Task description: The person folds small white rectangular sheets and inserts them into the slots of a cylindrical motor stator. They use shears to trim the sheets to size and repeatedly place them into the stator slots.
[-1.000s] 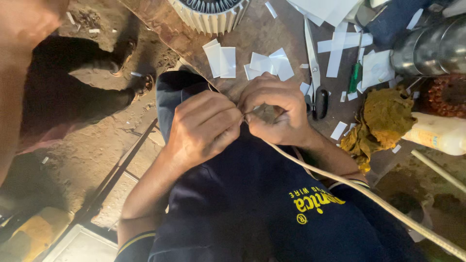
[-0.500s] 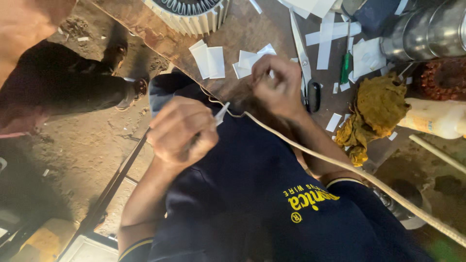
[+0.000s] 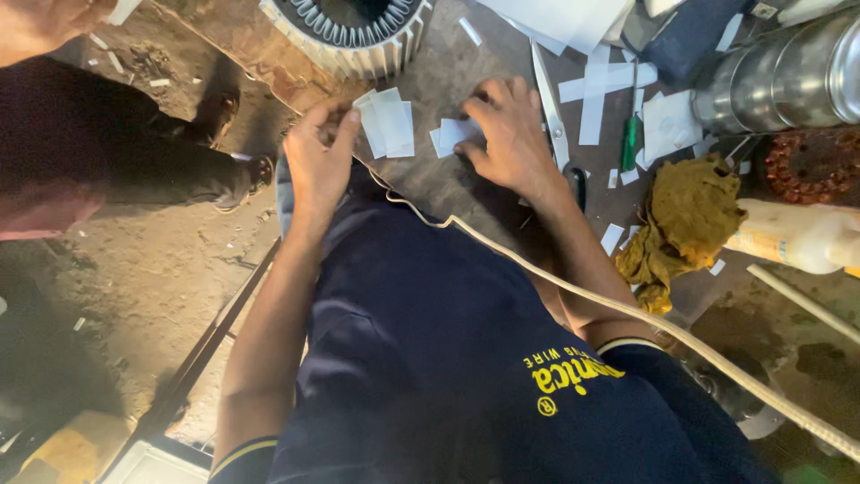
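While the left hand (image 3: 318, 157) is pinching its fingertips together on the near end of a pale cord (image 3: 573, 291), the right hand (image 3: 511, 134) is lying flat with its fingers spread apart, pressing on a small stack of white paper slips (image 3: 455, 134) on the surface (image 3: 466, 193). Taking that stack as the landmark: the left hand is sitting to its left, at the edge of the surface, with a second pile of white slips (image 3: 390, 121) lying between the two, just beside the left fingertips. Beyond the stack, at the far edge, a ribbed round motor stator (image 3: 345, 36) is standing. To the right of the stack, a pair of scissors (image 3: 554, 116) is lying just beside the right hand, and farther right a green-handled screwdriver (image 3: 631, 143) is resting among loose white strips (image 3: 600, 85). Well to the right of the stack, a crumpled mustard-yellow rag (image 3: 685, 220) is lying near a shiny metal cylinder (image 3: 788, 81) and a pale plastic bottle (image 3: 793, 235) on its side. From the left hand the cord is running toward the near right, passing below the stack and across the right forearm and the dark blue shirt (image 3: 430, 358). Far to the left of the stack, another person's dark trouser leg (image 3: 98, 152) is showing over the dusty floor (image 3: 152, 287).
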